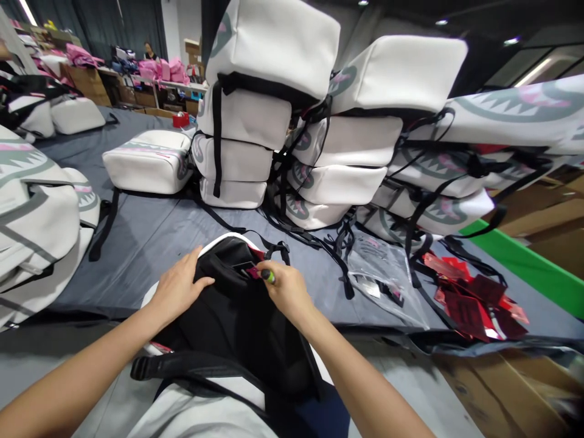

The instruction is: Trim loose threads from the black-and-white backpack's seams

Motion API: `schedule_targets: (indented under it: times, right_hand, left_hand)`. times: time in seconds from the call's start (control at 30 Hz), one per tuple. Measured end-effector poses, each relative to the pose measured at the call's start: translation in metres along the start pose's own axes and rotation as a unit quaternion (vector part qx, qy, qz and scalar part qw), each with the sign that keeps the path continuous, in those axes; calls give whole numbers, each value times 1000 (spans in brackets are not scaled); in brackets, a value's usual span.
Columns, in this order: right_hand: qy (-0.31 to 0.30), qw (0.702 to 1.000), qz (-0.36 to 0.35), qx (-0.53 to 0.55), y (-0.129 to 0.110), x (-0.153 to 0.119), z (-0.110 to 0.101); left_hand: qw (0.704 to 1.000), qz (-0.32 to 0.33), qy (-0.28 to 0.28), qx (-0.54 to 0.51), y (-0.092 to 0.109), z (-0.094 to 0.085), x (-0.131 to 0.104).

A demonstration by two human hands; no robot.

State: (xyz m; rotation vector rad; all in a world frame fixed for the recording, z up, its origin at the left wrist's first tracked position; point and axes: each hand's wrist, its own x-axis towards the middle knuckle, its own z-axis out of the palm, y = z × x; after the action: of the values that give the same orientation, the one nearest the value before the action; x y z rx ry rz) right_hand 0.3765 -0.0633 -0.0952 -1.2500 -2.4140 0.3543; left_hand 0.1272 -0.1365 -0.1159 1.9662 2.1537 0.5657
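An unzipped backpack with a black inside and white edges lies against my body, its top on the table edge. My left hand grips the left rim of its opening, thumb on the black lining and fingers at the edge. My right hand is closed around a small tool with a lime-green and black end; the rest of the tool is hidden. Just beside those fingers, a magenta tag or label shows at a dark pocket inside the bag. A black strap with a buckle lies above it.
White backpacks with shark-mouth prints stand in tall stacks across the grey-covered table. Another backpack is at the left. A clear plastic bag and a pile of red tags lie at the right. Cardboard boxes sit below.
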Motion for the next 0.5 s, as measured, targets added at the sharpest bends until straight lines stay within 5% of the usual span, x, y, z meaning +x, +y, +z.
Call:
schedule_targets:
  times: [0.1,0.33,0.5]
  right_hand:
    - [-109,992,-22,-56,-13,14,3]
    - [-208,972,-33,-105,-27,33,6]
    - [-262,949,-79,-155,0,33,25]
  left_hand:
    - [999,34,25,-9,-8,9,-4]
    - [997,48,58,-33,-15,26,1]
    - [998,24,29,-49,-3,21,1]
